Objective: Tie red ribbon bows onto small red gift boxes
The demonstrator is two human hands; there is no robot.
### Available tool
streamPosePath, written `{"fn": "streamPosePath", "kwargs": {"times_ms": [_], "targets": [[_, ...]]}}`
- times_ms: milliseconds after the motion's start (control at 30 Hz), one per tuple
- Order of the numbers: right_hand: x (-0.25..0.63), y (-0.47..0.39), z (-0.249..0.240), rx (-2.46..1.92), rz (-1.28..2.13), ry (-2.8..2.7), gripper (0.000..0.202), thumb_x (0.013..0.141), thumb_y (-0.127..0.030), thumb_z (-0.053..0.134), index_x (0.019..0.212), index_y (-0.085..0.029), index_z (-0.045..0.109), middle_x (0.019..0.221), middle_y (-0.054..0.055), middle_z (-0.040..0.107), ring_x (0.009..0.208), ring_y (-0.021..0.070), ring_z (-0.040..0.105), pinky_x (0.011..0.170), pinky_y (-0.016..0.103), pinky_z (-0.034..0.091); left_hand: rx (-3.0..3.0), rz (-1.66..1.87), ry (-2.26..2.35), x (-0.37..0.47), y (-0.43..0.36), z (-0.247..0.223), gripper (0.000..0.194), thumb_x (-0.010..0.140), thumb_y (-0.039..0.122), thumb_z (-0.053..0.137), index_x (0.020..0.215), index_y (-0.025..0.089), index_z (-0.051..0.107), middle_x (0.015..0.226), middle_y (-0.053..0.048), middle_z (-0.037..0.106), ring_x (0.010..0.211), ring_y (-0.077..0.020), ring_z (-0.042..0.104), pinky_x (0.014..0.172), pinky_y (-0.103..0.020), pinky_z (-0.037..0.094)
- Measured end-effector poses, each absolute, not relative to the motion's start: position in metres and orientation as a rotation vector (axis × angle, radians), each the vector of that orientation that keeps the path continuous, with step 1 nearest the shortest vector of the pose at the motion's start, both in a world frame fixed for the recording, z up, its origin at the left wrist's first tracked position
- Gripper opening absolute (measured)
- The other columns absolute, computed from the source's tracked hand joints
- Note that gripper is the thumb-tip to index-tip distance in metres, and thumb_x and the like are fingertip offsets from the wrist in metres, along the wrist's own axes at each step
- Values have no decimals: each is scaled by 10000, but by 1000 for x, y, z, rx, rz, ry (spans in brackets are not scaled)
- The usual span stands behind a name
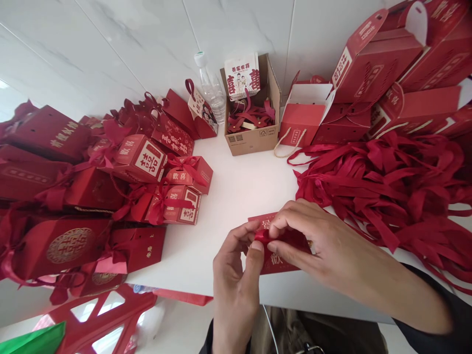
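Note:
A red box [282, 263] with gold characters lies at the front edge of the white table, partly hidden under my hands. Across its top runs a shiny red ribbon [262, 235]. My left hand [241, 268] pinches the ribbon from the left, thumb and forefinger pressed on it. From the right, my right hand [308, 236] holds the ribbon between thumb and curled fingers, close to the left fingertips. Loose red ribbons [383, 182] form a large heap to the right.
Ribbon-tied red boxes [73, 246] are piled at the left. A cardboard box [254, 142] with cards and ribbon pieces stands at the back beside a plastic bottle [212, 88]. More red boxes [379, 64] are stacked at back right. A red crate [121, 314] is below left.

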State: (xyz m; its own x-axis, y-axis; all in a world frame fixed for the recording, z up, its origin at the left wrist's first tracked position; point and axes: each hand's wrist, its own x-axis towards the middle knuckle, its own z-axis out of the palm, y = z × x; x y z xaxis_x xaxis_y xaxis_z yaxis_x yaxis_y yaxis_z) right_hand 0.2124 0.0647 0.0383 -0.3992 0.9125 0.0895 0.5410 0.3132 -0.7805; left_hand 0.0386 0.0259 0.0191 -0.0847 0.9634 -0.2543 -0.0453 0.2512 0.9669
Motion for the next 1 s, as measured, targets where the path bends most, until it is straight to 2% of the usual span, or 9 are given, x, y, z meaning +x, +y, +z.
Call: {"fn": "streamPosePath", "kwargs": {"times_ms": [133,267,367,433,500,667,1000], "targets": [[212,66,36,-1302,892,-2053,175,955,-198,719,851,-241,586,902,-7,671,867,191,633,723,313,479,1108,1022,1481,38,27,22,279,963,498,681,971,226,740,871,-32,671,820,-177,589,784,-302,488],[214,69,37,-1325,862,-2058,198,941,-236,736,822,-251,579,854,-12,676,830,198,639,702,317,482,1104,1023,1573,38,27,20,361,960,550,663,840,210,682,784,-22,622,761,-174,538,757,-305,463],[217,69,37,-1312,928,-2003,116,1038,-328,604,953,-257,640,961,12,721,907,203,673,766,334,515,1111,1029,1591,39,28,19,370,975,568,629,885,216,694,809,-35,639,771,-185,543,757,-315,464],[222,69,36,-1312,942,-1977,185,1083,-360,507,1077,-263,663,1058,31,729,999,209,678,836,353,525,1141,1038,1575,39,29,19,357,979,571,619,1012,231,723,889,-57,681,804,-201,560,770,-330,474],[227,69,33,-1320,918,-2006,227,1093,-370,474,1116,-265,674,1107,45,716,1076,223,661,909,386,515,1209,1026,1569,38,30,18,354,963,565,645,1096,249,734,939,-64,697,816,-206,559,763,-329,477],[236,68,27,-1363,907,-2086,184,1049,-374,559,1015,-246,687,1112,65,672,1151,260,620,961,436,493,1236,996,1640,38,32,13,281,936,516,701,910,237,726,802,-28,648,758,-186,519,719,-304,442],[234,67,29,-1326,899,-2084,171,1070,-301,514,951,-239,620,972,43,678,951,225,627,855,395,487,1085,1103,1561,40,32,9,321,936,532,709,888,214,690,782,-28,679,741,-179,579,702,-299,458]]}}
